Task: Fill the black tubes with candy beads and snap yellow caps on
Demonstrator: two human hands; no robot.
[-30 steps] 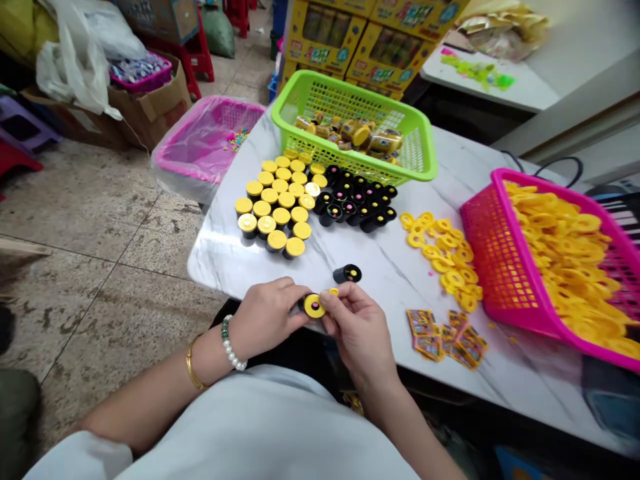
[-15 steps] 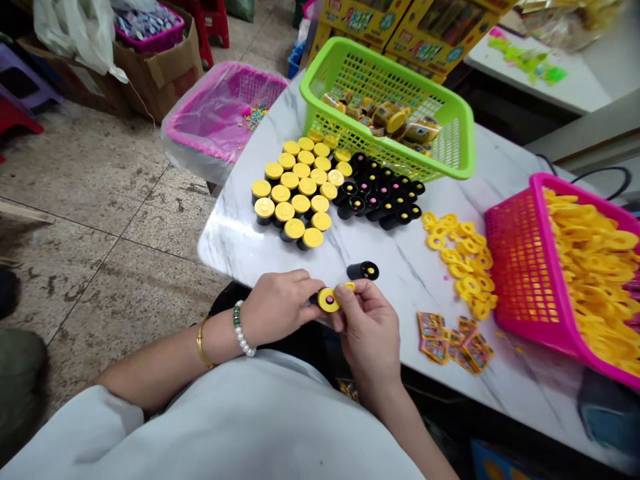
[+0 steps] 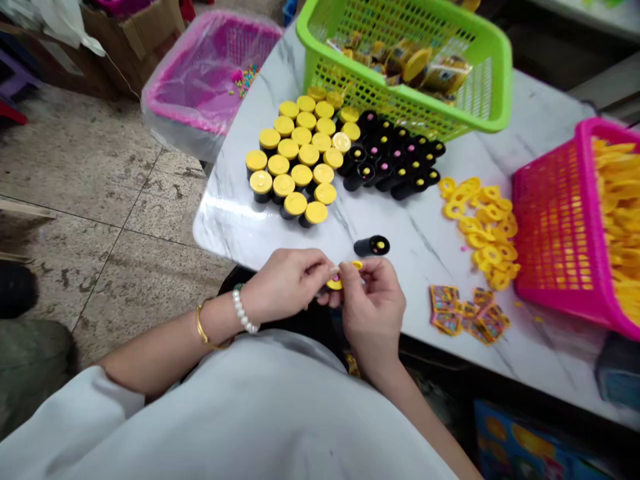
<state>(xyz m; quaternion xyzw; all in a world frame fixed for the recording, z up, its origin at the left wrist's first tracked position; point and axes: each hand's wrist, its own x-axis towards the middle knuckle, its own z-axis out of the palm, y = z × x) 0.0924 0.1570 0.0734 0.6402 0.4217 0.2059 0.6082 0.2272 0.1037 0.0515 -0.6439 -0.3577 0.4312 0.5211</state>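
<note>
At the near edge of the white marble-patterned bench (image 3: 417, 273): bare left hand (image 3: 287, 283) and bare right hand (image 3: 374, 303) meet over a small round yellow plastic piece (image 3: 334, 285).
Left grip: narrow, fingers bunched at the piece's left side; firm hold or mere touch, cannot tell.
Right grip: closed on the piece, thumb pressed against it; yellow tip by thumb, same part or not unclear.
Lone tube: black plastic open cylinder (image 3: 366, 247), on its side just beyond right hand, yellow bit inside.
Capped group: black cylinders with round yellow lids (image 3: 301, 175), upright, packed close.
Open group: black open-mouthed cylinders (image 3: 401, 180), beside capped ones, yellow or pink bits inside.
Ring pile: loose yellow plastic rings (image 3: 474, 238), near bright pink perforated basket (image 3: 555, 233).
Cards: small colourful printed squares (image 3: 446, 307), right of right hand.
Far side: lime-green perforated plastic basket (image 3: 495, 73), yellow-lidded packs inside.
</note>
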